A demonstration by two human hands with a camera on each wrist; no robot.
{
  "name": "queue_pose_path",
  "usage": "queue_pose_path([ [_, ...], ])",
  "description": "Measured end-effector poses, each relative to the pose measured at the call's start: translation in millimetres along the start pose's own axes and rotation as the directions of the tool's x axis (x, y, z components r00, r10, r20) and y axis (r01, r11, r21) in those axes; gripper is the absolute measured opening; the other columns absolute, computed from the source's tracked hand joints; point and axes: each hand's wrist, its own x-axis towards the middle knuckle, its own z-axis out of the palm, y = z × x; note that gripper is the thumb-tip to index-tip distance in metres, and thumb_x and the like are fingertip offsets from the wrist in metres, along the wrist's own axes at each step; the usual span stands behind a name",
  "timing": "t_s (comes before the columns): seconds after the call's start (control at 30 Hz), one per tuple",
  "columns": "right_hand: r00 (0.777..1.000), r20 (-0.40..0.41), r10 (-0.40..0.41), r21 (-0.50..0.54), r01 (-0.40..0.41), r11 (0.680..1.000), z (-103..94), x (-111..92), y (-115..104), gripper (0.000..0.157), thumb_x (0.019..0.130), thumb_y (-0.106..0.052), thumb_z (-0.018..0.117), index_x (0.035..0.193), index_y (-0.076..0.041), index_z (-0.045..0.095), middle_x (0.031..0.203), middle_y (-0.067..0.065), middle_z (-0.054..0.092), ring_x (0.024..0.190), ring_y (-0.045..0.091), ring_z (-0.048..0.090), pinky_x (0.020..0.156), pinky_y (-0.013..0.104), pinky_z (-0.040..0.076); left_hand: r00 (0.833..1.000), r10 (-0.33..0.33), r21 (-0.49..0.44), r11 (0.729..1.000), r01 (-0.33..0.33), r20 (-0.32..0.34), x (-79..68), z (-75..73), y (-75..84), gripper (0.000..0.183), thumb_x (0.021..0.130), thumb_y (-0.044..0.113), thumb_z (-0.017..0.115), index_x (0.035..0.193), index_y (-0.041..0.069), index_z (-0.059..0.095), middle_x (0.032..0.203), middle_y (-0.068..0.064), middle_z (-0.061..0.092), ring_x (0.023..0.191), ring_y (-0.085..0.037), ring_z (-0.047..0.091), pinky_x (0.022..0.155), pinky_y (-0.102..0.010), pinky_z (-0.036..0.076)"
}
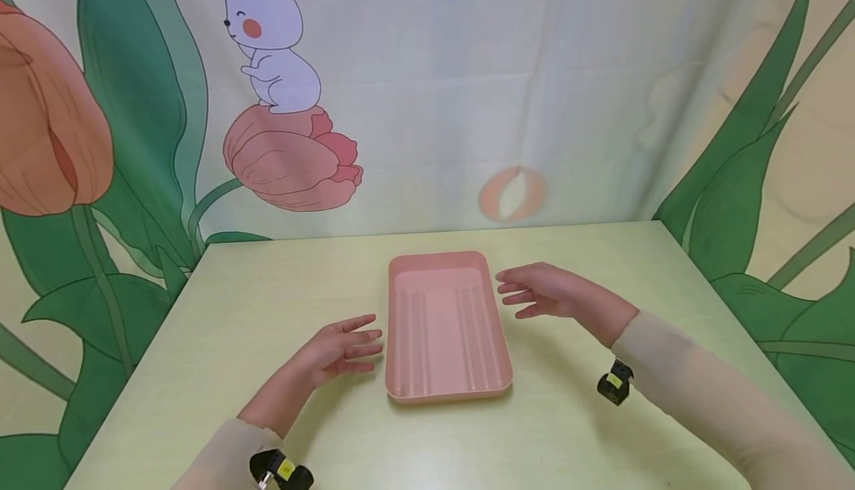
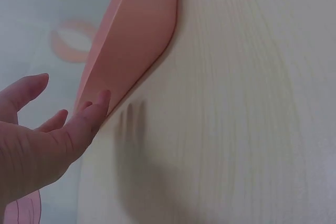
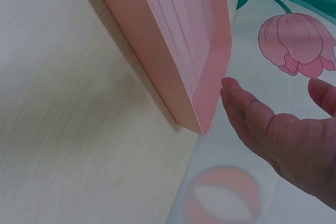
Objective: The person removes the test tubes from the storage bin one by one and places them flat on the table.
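Note:
A pink rectangular tray (image 1: 444,327) with raised ribs along its floor lies on the table, its long side running away from me. Just left of it, my left hand (image 1: 344,350) hovers with spread fingers pointing at the tray's side. On the other side, my right hand (image 1: 542,289) is held near the far right corner, fingers loosely extended. Both hands hold nothing. In the left wrist view the left hand (image 2: 44,140) is near the tray's outer wall (image 2: 136,30); whether a fingertip touches it I cannot tell. The right wrist view shows the right hand (image 3: 283,135) beside the tray's end (image 3: 210,87).
The pale wood-grain table (image 1: 280,282) extends around the tray. Behind it hangs a cloth backdrop (image 1: 427,89) printed with a rabbit, tulips and leaves. A small black camera (image 1: 614,382) sits on the right sleeve, and another camera (image 1: 283,469) on the left.

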Motion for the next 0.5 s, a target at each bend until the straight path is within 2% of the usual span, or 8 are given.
queue_pose_path([
  [0.13,0.998,0.048,0.043,0.023,-0.045,0.999,2.3,5.7,-0.6,0.061,0.108,-0.027,0.04,0.158,0.006,0.025,0.164,0.028,0.03,0.151,0.042,0.035,0.121,0.052,0.042,1.0,-0.023,-0.044,0.999,0.023,-0.003,3.3,0.7,-4.9,0.061,0.104,0.011,0.056,0.159,0.0,0.032,0.16,-0.028,0.039,0.117,-0.022,0.071,0.098,-0.045,0.061],
  [0.23,0.995,0.067,0.071,0.025,-0.072,0.997,5.5,10.5,-0.4,0.062,0.109,-0.027,0.039,0.158,0.006,0.022,0.165,0.028,0.028,0.152,0.042,0.033,0.122,0.053,0.039,0.999,-0.035,-0.061,0.998,0.035,0.001,4.9,2.9,-8.4,0.062,0.102,0.009,0.057,0.158,0.0,0.033,0.16,-0.028,0.039,0.108,-0.017,0.073,0.089,-0.039,0.064],
  [0.37,0.993,0.063,0.097,0.035,-0.099,0.994,11.1,16.4,-0.1,0.061,0.109,-0.026,0.038,0.158,0.006,0.022,0.164,0.029,0.027,0.152,0.042,0.032,0.123,0.055,0.037,0.999,-0.038,-0.088,0.995,0.039,0.018,5.8,5.6,-12.3,0.064,0.102,0.008,0.057,0.159,-0.001,0.031,0.161,-0.029,0.036,0.102,-0.013,0.072,0.08,-0.036,0.066],
  [0.5,0.992,0.049,0.114,0.056,-0.117,0.992,16.5,22.0,1.2,0.06,0.108,-0.026,0.04,0.157,0.005,0.024,0.161,0.029,0.028,0.148,0.04,0.036,0.123,0.055,0.037,0.999,-0.032,-0.115,0.993,0.036,0.036,6.0,8.0,-15.0,0.064,0.102,0.008,0.057,0.159,-0.002,0.029,0.162,-0.029,0.036,0.1,-0.012,0.071,0.08,-0.037,0.066],
])
